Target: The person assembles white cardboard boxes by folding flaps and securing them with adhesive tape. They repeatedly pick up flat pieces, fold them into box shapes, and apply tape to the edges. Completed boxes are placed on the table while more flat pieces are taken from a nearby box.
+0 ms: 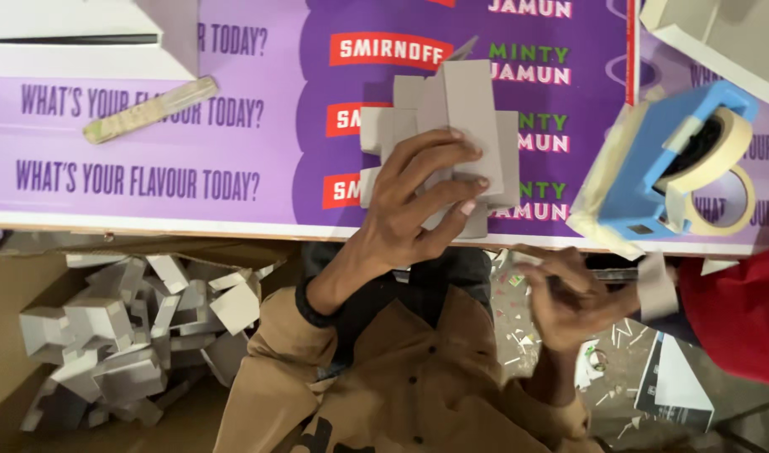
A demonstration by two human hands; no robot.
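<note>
My left hand (422,201) grips a folded grey cardboard piece (460,109) and holds it tilted over the purple printed sheet (149,184) that covers the table. Flat grey flaps stick out on both sides of the piece. My right hand (569,294) is lower, just below the table's front edge, with its fingers curled. Its fingertips reach toward a small pale strip (657,285). Whether it holds that strip is unclear.
A blue tape dispenser (653,168) with a roll of beige tape (720,159) stands at the right. Another person's red sleeve (737,310) comes in at the right edge. A carton of folded grey pieces (124,335) sits at lower left. A pale flat stick (149,109) and a white box (74,42) lie at upper left.
</note>
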